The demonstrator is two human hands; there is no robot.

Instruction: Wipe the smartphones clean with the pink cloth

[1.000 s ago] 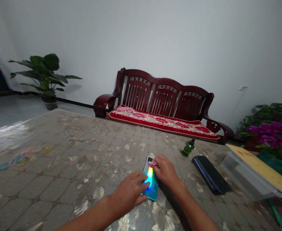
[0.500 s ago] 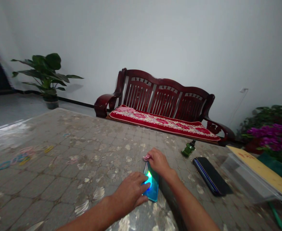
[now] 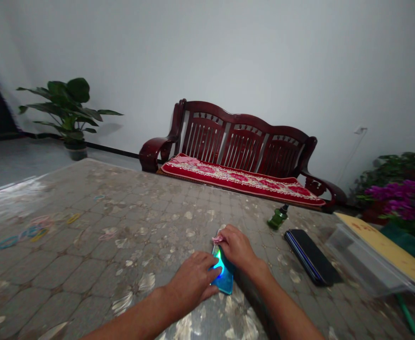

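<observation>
A teal, shiny phone [image 3: 223, 277] lies flat on the patterned table [image 3: 129, 222] in front of me. My left hand [image 3: 192, 280] presses down on the phone's near end with fingers laid flat. My right hand [image 3: 236, 247] rests over the phone's far end, fingers pinched on a small pink wad [image 3: 217, 239] at the phone's top edge. Most of the phone is hidden under both hands.
A black phone [image 3: 312, 261] lies to the right, a small green bottle [image 3: 277, 218] behind it. A clear box with a yellow lid [image 3: 377, 257] sits at far right. Coloured rubber bands [image 3: 30, 231] are scattered at left. A wooden bench [image 3: 239, 156] stands beyond the table.
My right hand slid the pink wad up past the phone's far end, then drew it back a little toward the phone's top edge. My left hand stayed put.
</observation>
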